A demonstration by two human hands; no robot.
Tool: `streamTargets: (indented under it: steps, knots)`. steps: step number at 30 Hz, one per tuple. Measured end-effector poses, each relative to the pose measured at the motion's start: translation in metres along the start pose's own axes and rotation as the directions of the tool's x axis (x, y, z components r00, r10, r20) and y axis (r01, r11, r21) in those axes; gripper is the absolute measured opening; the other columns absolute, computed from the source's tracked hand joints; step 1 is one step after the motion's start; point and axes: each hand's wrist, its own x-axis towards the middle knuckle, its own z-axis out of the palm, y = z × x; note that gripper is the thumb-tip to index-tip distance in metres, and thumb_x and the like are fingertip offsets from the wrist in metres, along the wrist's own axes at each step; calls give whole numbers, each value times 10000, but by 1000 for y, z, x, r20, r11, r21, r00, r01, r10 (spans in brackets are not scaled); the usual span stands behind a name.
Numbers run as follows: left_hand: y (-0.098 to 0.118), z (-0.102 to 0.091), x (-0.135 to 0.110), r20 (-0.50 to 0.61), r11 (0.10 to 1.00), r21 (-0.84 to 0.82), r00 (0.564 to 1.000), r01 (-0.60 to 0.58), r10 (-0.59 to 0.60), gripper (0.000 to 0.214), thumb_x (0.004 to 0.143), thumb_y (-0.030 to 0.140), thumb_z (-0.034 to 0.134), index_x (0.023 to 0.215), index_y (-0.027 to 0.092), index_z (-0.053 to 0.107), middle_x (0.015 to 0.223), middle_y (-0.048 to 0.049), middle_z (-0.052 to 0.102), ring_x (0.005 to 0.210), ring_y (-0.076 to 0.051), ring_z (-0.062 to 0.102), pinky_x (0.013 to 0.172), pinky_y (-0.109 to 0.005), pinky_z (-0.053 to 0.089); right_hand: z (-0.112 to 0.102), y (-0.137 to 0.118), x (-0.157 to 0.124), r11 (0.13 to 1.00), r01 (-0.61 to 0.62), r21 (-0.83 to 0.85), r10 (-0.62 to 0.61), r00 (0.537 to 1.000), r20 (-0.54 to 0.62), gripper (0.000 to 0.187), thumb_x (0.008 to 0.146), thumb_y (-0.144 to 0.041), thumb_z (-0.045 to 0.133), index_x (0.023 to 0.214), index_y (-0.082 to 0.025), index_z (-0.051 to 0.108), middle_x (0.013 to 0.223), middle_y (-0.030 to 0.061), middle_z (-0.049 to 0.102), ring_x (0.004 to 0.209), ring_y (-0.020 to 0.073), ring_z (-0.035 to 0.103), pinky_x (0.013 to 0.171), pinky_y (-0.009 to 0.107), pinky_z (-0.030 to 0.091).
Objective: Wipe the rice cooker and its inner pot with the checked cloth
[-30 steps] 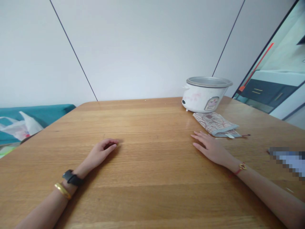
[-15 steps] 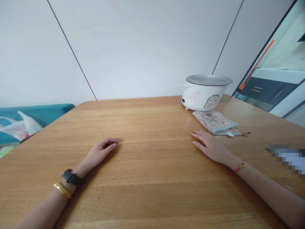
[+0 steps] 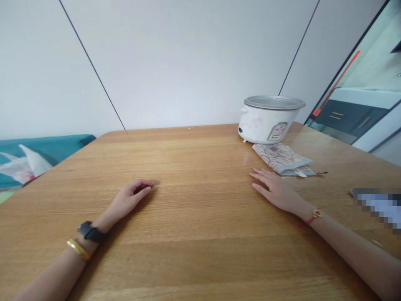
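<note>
My left hand rests on its side on the wooden table, fingers loosely curved. A gap shows between its thumb and forefinger, and I see nothing held there. My right hand lies palm down on the tabletop, fingers spread and holding nothing. Just beyond it is a folded patterned cloth with a blue-grey edge and a small hanging loop, close to the fingers. Behind the cloth stands a white rice cooker with a pink floral print, lidless, at the table's far right. Its inside bottom is hidden.
A blurred-out flat object lies at the right side of the table. Left of the table is a teal seat with a white plastic bag on it. A pale wall rises behind the far edge.
The view has shifted slightly, so everything sits a few pixels higher and further left. Both hands keep the same pose on the table.
</note>
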Motion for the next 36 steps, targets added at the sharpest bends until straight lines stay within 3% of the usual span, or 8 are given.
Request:
streamTargets:
  steps: [19, 36]
  knots:
    - [5, -2, 0, -3, 1000, 24, 1000, -11, 11, 540, 744, 700, 618, 976, 225, 728, 1107, -89, 746, 1064, -324, 664, 973, -448, 503, -3, -2, 1, 1000, -16, 16, 16, 1000, 27, 514, 961, -467, 414, 1345, -171, 584, 1471, 141, 500, 1403, 304, 409, 1171, 519, 312]
    - [-11, -3, 5, 3, 998, 61, 1000, -16, 16, 528, 787, 673, 588, 1021, 216, 712, 1113, -86, 739, 1060, -311, 662, 980, -446, 492, 1, 1, 0, 1000, -24, -4, 24, 999, 32, 527, 969, -473, 402, 1365, -166, 566, 1478, 135, 493, 1398, 306, 412, 1161, 534, 318]
